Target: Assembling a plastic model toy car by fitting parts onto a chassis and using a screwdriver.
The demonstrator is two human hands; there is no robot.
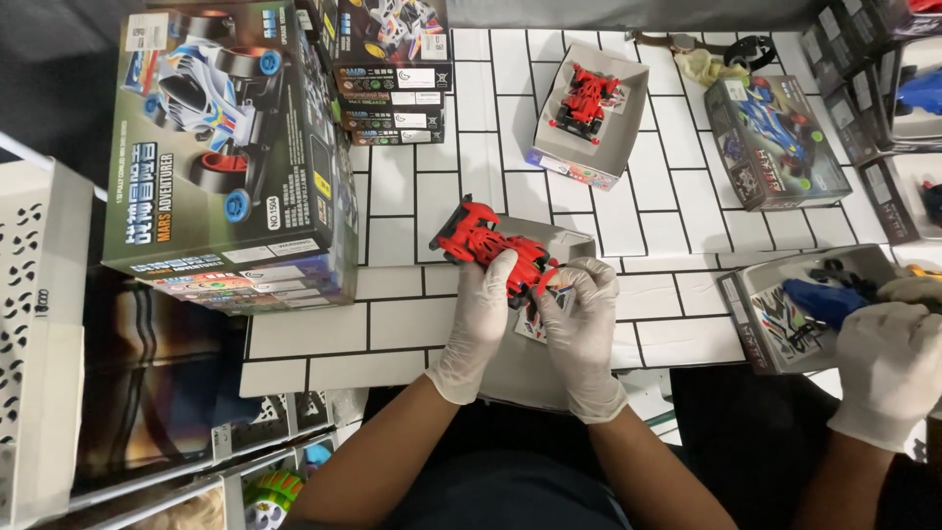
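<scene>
Red toy car (488, 247) — lengthwise up-left.

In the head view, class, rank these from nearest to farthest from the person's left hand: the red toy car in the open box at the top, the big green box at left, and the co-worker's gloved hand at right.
From the left hand:
1. Big green box, to its left and up, nearest.
2. Red toy car in the open box, up the table to the right.
3. Co-worker's gloved hand, far right edge, farthest.
</scene>
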